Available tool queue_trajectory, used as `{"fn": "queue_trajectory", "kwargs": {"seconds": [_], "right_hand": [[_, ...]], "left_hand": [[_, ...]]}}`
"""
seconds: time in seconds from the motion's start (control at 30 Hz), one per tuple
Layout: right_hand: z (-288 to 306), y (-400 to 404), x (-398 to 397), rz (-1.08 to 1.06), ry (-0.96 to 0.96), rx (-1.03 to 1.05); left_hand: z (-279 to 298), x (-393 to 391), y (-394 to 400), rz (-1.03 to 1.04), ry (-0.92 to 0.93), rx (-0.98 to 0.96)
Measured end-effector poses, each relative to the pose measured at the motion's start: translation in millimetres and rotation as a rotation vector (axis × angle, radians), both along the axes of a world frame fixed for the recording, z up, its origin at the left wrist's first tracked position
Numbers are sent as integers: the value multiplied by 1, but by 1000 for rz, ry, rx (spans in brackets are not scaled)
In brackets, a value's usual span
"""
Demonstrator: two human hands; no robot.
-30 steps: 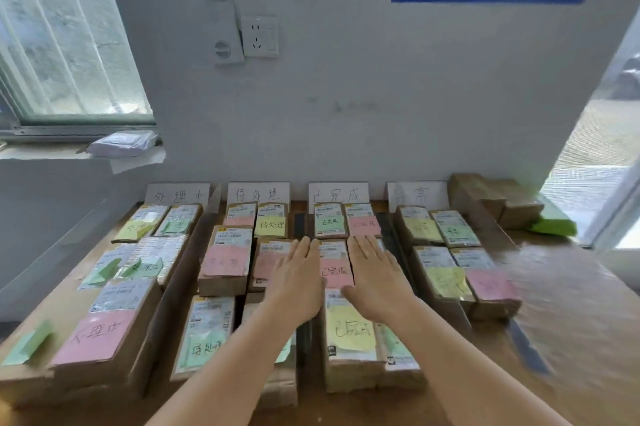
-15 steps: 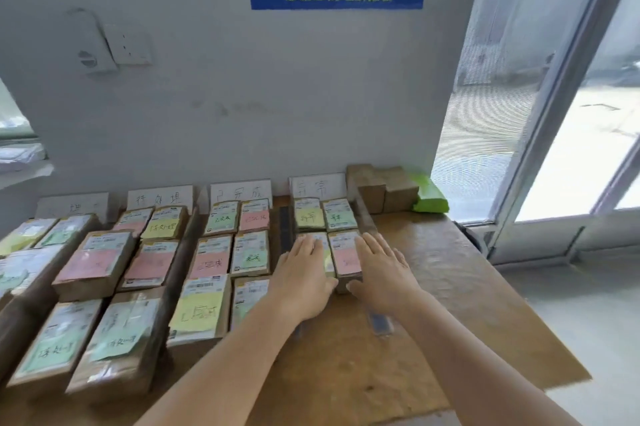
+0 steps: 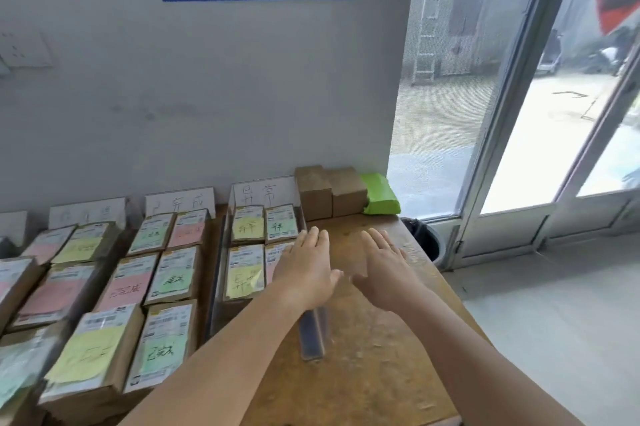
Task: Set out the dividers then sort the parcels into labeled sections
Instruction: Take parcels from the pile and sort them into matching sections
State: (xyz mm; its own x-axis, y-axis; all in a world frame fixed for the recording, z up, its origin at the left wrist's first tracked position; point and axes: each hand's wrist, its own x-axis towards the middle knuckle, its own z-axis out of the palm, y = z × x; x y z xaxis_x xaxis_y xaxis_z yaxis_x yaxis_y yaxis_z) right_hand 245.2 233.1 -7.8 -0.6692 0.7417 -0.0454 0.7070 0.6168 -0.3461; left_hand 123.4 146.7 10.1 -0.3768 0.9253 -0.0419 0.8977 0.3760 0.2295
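Brown cardboard parcels (image 3: 242,276) with coloured notes lay in rows on your wooden table (image 3: 381,356), split by clear plastic dividers (image 3: 313,335).
Your left hand (image 3: 304,270) was flat, fingers straight, over the rightmost divider; your right hand (image 3: 384,270) hovered flat beside it, gripping nothing.

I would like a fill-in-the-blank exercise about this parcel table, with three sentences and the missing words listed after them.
1. The bright ___ soft package lies in the table's far right corner.
2. Both hands, left hand and right hand, are flat and hold ___.
3. The two plain brown cardboard boxes stand against the grey ___.

Missing words: green; nothing; wall
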Motion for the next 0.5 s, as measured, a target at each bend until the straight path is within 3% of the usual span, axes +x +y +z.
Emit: {"fn": "queue_trajectory", "kwargs": {"seconds": [0.5], "right_hand": [[-6,117,-50,-115,38,-33]], "left_hand": [[-24,-69,137,78,-96,-32]]}}
